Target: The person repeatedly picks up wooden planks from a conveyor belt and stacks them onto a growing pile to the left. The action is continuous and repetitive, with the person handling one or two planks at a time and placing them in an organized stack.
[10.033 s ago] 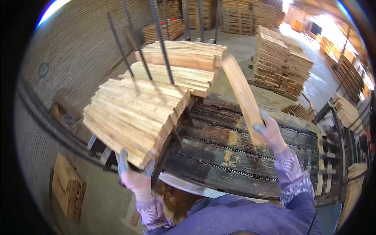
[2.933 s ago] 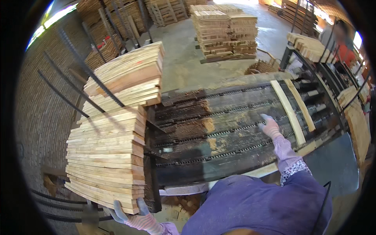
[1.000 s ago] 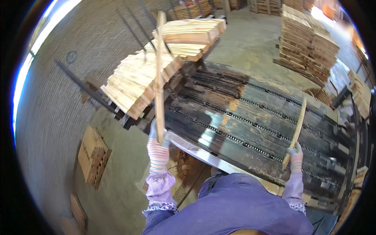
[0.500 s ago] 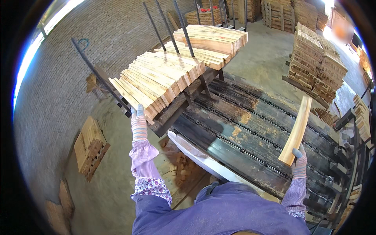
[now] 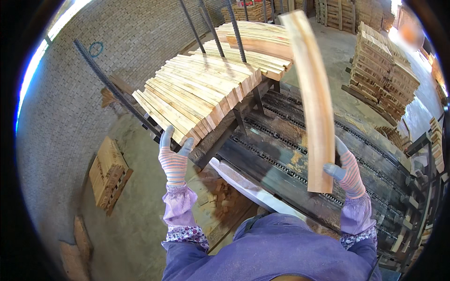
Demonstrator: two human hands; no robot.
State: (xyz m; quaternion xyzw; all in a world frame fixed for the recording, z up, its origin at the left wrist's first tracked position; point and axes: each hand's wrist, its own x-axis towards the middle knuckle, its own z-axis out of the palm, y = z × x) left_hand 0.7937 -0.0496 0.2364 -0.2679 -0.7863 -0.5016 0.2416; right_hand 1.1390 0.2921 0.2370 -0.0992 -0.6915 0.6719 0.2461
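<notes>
My right hand (image 5: pixel 346 171), in a striped glove with grey fingertips, grips a slightly curved wooden board (image 5: pixel 315 107) near its lower end. The board stands almost upright over the dark chain conveyor. At the near end of a row of wooden boards (image 5: pixel 201 91), my left hand (image 5: pixel 174 157), gloved alike, has thumb and fingers spread apart. Its fingertips rest against the row's nearest boards. These boards lie side by side on a dark metal rack (image 5: pixel 211 150). Behind them another stack of boards (image 5: pixel 255 35) is partly hidden by the held board.
Upright metal rods (image 5: pixel 234 30) rise from the rack, and one slanted rod (image 5: pixel 105 84) stands at its left. The chain conveyor (image 5: pixel 281 164) runs below, strewn with sawdust. Stacked wood (image 5: pixel 382 75) stands at far right, a smaller stack (image 5: pixel 110 173) on the left floor. A brick wall (image 5: pixel 56 117) closes the left.
My right hand has raised the board and brought it leftward, turning it more upright. My left hand has spread its thumb away from the fingers at the row's near end.
</notes>
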